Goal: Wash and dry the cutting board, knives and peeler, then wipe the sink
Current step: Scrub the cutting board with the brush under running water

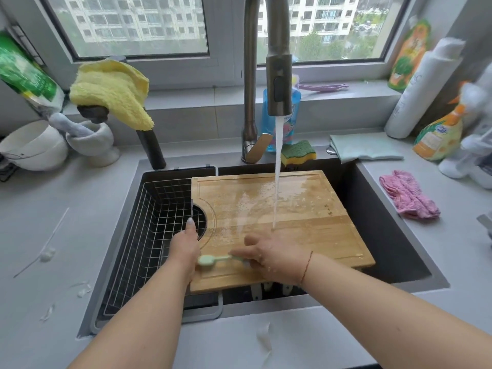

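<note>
Over the sink [399, 262] sits the wooden cutting board [306, 230] under running faucet water; left hand [185, 249] grips its left edge, right hand [277, 255] fingers hold a green-handled peeler [213, 260] on it.

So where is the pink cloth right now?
In the head view the pink cloth lies crumpled on the grey counter to the right of the sink, just in front of the folded pale green cloth.

Yellow towel [111, 91] over post; sponge [298, 153], pink cloth [408, 194], perhaps rag.
</note>
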Available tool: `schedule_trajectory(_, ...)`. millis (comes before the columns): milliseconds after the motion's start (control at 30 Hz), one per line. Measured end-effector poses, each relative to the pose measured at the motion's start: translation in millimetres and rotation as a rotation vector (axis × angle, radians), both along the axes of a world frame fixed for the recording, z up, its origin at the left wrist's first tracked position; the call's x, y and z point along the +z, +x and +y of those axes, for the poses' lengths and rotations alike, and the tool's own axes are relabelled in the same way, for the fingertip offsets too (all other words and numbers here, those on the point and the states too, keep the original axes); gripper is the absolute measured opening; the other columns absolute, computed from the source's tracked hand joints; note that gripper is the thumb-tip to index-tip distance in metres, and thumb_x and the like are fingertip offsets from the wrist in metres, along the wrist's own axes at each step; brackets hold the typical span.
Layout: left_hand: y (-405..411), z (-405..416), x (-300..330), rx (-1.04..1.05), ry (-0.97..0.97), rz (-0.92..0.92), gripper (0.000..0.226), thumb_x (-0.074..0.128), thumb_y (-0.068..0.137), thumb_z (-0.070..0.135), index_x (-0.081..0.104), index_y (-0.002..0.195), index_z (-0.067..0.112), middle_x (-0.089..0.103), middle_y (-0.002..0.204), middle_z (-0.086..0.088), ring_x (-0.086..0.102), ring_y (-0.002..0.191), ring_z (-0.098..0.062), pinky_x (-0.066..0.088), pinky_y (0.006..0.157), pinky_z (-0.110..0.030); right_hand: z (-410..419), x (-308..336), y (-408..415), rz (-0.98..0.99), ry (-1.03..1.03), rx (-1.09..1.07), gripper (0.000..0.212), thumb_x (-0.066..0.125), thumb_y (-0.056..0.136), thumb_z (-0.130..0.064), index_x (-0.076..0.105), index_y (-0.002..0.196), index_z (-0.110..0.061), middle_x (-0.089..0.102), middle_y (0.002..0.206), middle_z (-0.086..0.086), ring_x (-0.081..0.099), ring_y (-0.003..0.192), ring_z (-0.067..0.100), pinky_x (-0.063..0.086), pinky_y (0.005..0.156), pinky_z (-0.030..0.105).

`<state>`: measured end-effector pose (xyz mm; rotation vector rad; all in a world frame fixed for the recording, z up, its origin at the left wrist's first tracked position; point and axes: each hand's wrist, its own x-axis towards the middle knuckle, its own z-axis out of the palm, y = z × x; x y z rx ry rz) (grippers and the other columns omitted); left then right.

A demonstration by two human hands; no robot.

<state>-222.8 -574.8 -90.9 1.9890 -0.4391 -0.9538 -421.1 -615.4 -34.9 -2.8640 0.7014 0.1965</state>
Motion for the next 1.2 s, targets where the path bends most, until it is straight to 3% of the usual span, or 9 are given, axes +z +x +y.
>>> schedule_trajectory(133,1.5,1.0,-1.9,-0.018,0.003,-0.005,0.06,0.028,0.102,0.049,0.053,0.127,0.0,0.056,0.123,-0.012,0.051,0.115,-0.029,0.038,0.098,-0.04,-1.3,-9.1,-16.7,-0.034,0.055,0.068,0.037,0.04,0.099,-0.037,0.043,0.136,-0.039,0.048,0.099,-0.004,0.04,0.084,0.012,0.031,0.073,0.027)
schedule_trajectory(233,4.6,-1.0,-5.6,-0.025,-0.011,0.002,0.054,0.029,0.101,0.05,0.057,0.111,0.005,0.059,0.112,-0.01,0.052,0.101,-0.025,0.04,0.094,-0.039,-25.1,-20.0,-48.5,-0.061,0.086,-0.32,0.033,0.035,0.099,-0.041,0.046,0.131,-0.041,0.047,0.1,-0.008,0.045,0.083,0.011,0.042,0.069,0.024)
schedule_trajectory(333,4.8,-2.4,-6.6,-0.04,-0.012,-0.04,0.049,0.028,0.102,0.049,0.053,0.087,0.01,0.056,0.088,-0.003,0.051,0.087,-0.022,0.04,0.084,-0.035,-42.6,-30.0,-65.4,-0.082,0.079,-0.694,0.033,0.033,0.1,-0.039,0.045,0.131,-0.039,0.047,0.102,-0.005,0.048,0.088,0.014,0.05,0.078,0.034)
schedule_trajectory(433,3.0,-2.3,-3.2,-0.04,0.0,-0.096,0.047,0.028,0.102,0.048,0.042,0.069,0.018,0.045,0.073,0.001,0.042,0.065,-0.014,0.035,0.062,-0.032,-27.0,-30.9,-54.7,-0.132,0.119,-0.575,0.036,0.032,0.1,-0.041,0.045,0.134,-0.037,0.048,0.101,-0.007,0.048,0.088,0.013,0.047,0.073,0.029)
schedule_trajectory(533,2.7,-2.9,-2.9,-0.046,0.022,-0.13,0.047,0.028,0.102,0.049,0.037,0.066,0.019,0.041,0.069,0.002,0.037,0.06,-0.013,0.03,0.056,-0.028,-18.5,-34.0,-46.9,-0.143,0.059,-0.418,0.038,0.031,0.1,-0.042,0.043,0.136,-0.037,0.046,0.099,-0.009,0.046,0.086,0.013,0.042,0.068,0.024)
schedule_trajectory(733,2.4,-3.2,-3.2,-0.039,0.026,-0.11,0.048,0.029,0.102,0.049,0.037,0.065,0.019,0.04,0.068,0.002,0.037,0.06,-0.014,0.03,0.056,-0.029,-55.1,-36.0,-86.0,-0.128,0.11,-0.978,0.032,0.03,0.101,-0.033,0.056,0.118,-0.025,0.055,0.108,-0.001,0.051,0.089,0.017,0.049,0.078,0.036)
schedule_trajectory(867,4.0,-3.5,-4.4,-0.075,0.026,-0.16,0.053,0.029,0.101,0.05,0.039,0.064,0.014,0.041,0.063,-0.004,0.039,0.06,-0.021,0.033,0.061,-0.033,-34.5,-36.8,-71.6,-0.184,0.186,-0.903,0.031,0.034,0.1,-0.031,0.058,0.118,-0.024,0.057,0.115,-0.002,0.054,0.095,0.017,0.05,0.083,0.037)
schedule_trajectory(1000,6.0,-2.9,-6.2,-0.085,0.033,-0.169,0.053,0.03,0.101,0.052,0.046,0.069,0.011,0.046,0.069,-0.009,0.045,0.067,-0.023,0.036,0.065,-0.034,-29.0,-32.8,-36.0,-0.22,0.227,-0.709,0.03,0.037,0.099,-0.035,0.056,0.122,-0.032,0.054,0.103,-0.006,0.054,0.09,0.015,0.051,0.081,0.037)
schedule_trajectory(1200,6.6,-3.8,-8.9,-0.067,0.016,-0.158,0.048,0.031,0.101,0.05,0.039,0.065,0.019,0.045,0.071,-0.003,0.044,0.07,-0.02,0.032,0.061,-0.031,-75.2,-35.8,-78.5,-0.249,0.197,-1.224,0.028,0.039,0.096,-0.026,0.065,0.105,-0.024,0.059,0.091,0.001,0.056,0.079,0.021,0.05,0.071,0.035)
